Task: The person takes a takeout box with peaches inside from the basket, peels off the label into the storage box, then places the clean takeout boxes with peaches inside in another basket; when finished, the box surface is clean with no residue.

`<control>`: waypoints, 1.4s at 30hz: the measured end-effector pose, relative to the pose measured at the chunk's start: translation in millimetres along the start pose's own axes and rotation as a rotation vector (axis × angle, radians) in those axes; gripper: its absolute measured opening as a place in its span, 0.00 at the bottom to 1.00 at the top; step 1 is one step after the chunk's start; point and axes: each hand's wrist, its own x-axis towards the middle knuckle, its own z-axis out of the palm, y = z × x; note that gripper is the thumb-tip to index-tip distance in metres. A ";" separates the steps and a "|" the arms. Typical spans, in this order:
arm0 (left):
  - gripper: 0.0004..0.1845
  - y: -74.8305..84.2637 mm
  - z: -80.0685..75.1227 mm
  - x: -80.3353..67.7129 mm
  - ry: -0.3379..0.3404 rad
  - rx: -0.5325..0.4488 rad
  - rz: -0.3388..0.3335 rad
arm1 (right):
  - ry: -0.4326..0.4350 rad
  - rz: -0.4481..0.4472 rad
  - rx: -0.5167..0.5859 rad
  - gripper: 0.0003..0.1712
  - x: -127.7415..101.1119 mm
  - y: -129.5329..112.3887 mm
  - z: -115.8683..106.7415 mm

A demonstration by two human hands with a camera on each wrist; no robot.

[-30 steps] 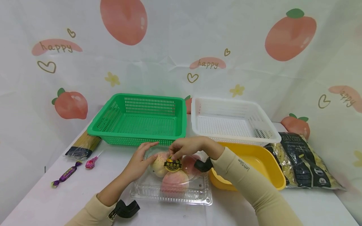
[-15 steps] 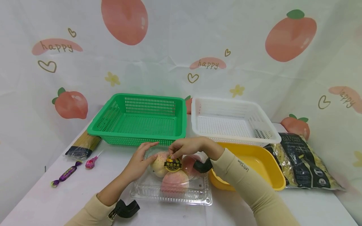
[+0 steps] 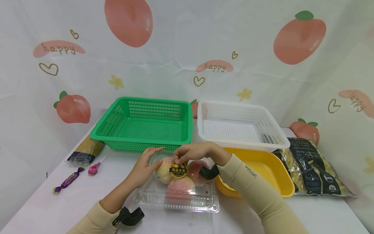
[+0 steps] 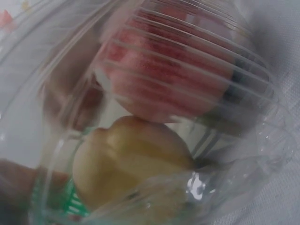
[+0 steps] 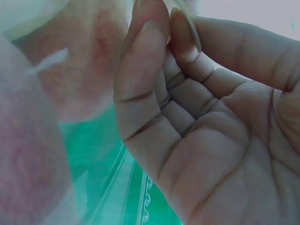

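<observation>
Black and gold, the round sticker (image 3: 178,171) on the clear clamshell (image 3: 201,199) was pinched at its upper edge by our right hand (image 3: 194,152), while our left hand (image 3: 142,167), thumb spread from fingers, rested at the lid's left. Little had shifted over the last second; we judged the sticker work no further along. Peaches (image 3: 179,188) showed inside; the green basket (image 3: 140,140) stood behind.

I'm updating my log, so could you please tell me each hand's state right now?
Left hand: open, resting on the clear plastic container.
Right hand: closed, apparently pinching the edge of the round black-and-gold label.
</observation>
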 end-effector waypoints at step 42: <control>0.24 2.8 -3.7 -2.8 -0.040 0.215 0.020 | 0.104 -0.120 -0.065 0.07 -30.2 -2.1 -17.6</control>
